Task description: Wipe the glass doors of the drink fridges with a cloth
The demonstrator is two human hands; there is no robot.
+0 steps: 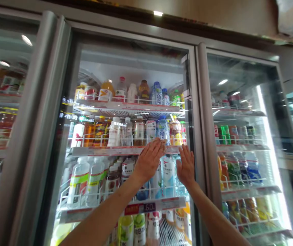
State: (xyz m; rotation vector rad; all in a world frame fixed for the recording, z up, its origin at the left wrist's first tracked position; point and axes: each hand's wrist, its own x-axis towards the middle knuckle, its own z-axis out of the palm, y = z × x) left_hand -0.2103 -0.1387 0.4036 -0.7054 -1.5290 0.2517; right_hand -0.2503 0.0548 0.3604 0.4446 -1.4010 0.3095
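Observation:
A tall drinks fridge stands in front of me, its middle glass door (125, 102) shut. My left hand (149, 160) lies flat on the glass with fingers stretched out, level with the second shelf's edge (105, 150). My right hand (185, 166) is pressed flat on the same glass beside it, close to the door's right frame (192, 112). Neither hand holds anything. Behind the glass stand several bottles: orange juice (106, 90) on the top shelf, a blue-capped water bottle (162, 130) just above my left fingers, large white bottles (78, 180) lower down.
A second glass door (241, 136) to the right shows shelves of cans and bottles. Another door (2, 112) to the left stands at an angle, its metal edge (33, 130) running diagonally. A price tag (140, 207) sits on the lower shelf rail.

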